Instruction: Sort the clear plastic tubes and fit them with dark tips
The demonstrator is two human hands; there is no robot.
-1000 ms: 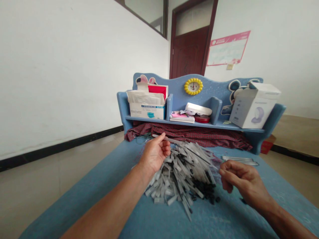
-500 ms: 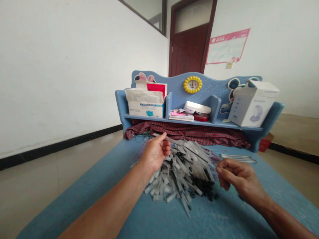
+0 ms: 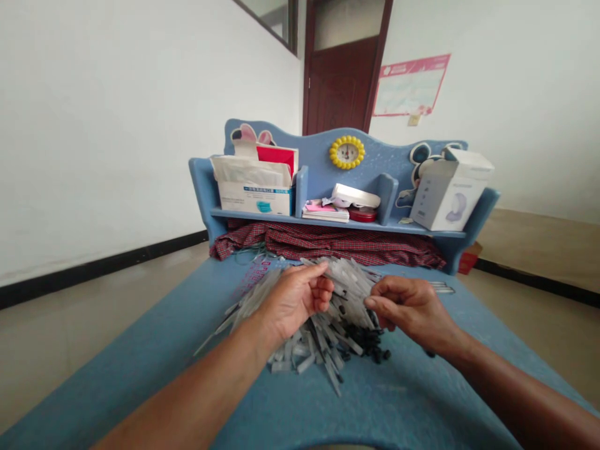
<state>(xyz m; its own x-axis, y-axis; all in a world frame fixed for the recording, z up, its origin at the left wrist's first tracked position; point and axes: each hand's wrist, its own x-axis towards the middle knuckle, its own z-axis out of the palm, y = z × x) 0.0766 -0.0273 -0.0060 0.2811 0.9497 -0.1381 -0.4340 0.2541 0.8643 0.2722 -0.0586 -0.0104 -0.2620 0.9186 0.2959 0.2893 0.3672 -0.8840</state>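
My left hand (image 3: 300,299) is closed in a pinch over the pile, thumb stretched along a slim clear pen barrel that blurs into the pieces behind it. To its right, my right hand (image 3: 412,309) pinches thumb against forefinger. Whatever sits between those fingertips is too small to make out. Between and below both hands spreads a heap of translucent plastic pen parts (image 3: 304,353). Small black plugs (image 3: 372,344) lie at its right front. More long pale tubes (image 3: 248,300) fan out on the left, partly hidden by my left forearm.
Behind the heap, checked cloth (image 3: 323,240) lies bunched under a blue shelf (image 3: 276,220). On the shelf are a mask box (image 3: 255,194), papers (image 3: 325,212) and a white carton (image 3: 452,194). A few thin rods (image 3: 443,287) lie on the blue table (image 3: 375,406), right of my right hand.
My right hand has moved left, close to my left hand. The view has shifted, so the shelf appears further left. Pale tubes now show left of my left forearm.
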